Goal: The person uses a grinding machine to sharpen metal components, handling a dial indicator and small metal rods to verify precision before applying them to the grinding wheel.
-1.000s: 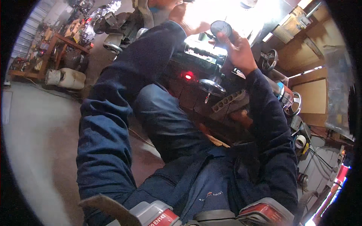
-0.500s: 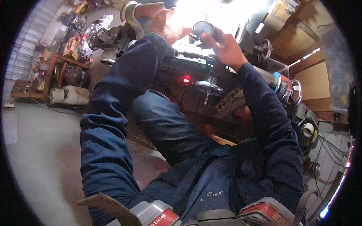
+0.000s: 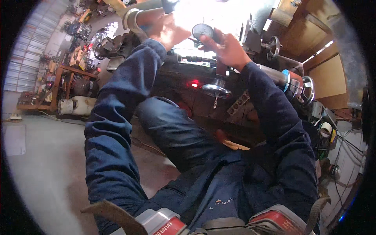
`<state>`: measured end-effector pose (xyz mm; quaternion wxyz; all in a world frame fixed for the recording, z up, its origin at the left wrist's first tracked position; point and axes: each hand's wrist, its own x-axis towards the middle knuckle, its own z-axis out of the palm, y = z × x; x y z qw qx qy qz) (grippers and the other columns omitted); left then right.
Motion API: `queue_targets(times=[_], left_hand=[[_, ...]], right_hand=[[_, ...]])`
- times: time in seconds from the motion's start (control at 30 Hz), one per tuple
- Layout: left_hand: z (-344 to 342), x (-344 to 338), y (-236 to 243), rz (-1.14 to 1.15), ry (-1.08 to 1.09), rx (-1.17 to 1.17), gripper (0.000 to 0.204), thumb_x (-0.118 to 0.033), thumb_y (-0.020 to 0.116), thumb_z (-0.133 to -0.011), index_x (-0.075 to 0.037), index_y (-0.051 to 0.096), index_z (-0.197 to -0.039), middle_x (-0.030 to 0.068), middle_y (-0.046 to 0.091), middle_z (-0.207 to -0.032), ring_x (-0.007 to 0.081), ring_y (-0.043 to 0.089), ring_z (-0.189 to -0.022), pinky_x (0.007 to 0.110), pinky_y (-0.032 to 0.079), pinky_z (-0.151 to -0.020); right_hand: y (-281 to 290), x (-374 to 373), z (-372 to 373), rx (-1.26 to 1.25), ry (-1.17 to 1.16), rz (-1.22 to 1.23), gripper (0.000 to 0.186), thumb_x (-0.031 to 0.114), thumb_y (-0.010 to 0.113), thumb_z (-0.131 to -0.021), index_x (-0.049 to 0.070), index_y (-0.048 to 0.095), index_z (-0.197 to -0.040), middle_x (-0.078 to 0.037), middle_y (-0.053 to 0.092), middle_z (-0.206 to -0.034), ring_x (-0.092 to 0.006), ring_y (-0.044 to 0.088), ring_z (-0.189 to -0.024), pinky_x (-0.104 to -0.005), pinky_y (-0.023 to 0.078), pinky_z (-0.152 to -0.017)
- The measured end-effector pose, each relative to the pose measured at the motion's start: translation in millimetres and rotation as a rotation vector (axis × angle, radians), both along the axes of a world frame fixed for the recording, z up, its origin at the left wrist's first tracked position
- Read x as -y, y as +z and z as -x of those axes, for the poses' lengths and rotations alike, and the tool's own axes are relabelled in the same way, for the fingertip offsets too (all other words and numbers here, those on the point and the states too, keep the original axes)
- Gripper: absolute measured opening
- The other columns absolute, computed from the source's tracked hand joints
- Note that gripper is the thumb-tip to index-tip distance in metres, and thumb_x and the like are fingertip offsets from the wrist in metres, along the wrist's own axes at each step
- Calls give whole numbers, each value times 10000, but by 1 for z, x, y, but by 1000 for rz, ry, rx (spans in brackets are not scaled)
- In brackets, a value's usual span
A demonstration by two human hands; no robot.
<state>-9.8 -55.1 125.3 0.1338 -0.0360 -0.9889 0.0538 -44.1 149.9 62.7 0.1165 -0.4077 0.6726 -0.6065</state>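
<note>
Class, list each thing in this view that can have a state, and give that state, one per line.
Round dial gauge: held, its round face toward the camera; reading not legible
Right hand: closed on the gauge, thumb at its face
Left hand: fingers bent, blurred; grip unclear
Red light: lit
Front handwheel: handle pointing toward the person; turning or not, cannot tell
Sleeves: down to the wrists

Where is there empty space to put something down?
Bare floor lies left of the left sleeve, below the white container. It's crowded around the dial gauge: the right hand touches it, the left hand is close beside it, and a handwheel sits below.
</note>
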Motion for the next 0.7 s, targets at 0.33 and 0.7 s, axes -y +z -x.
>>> queue_targets(times=[0.33,0.7], left_hand=[[26,46,-23,210,-381,-177,309,-382,610,-877,-102,740,-871,129,711,-813,300,711,-773,411,569,-730],[24,51,-20,294,-332,-84,283,-346,614,-884,-101,751,-846,114,691,-749,294,684,-751,421,549,-759]], right_hand=[[8,-2,-1,-36,7,-39,536,449,567,-996,-66,605,-1137,-164,735,-869,-208,732,-858,-345,555,-789],[11,-3,0,-11,5,-41,474,424,582,-991,-11,653,-1166,-150,716,-963,-216,706,-887,-354,553,-782]])
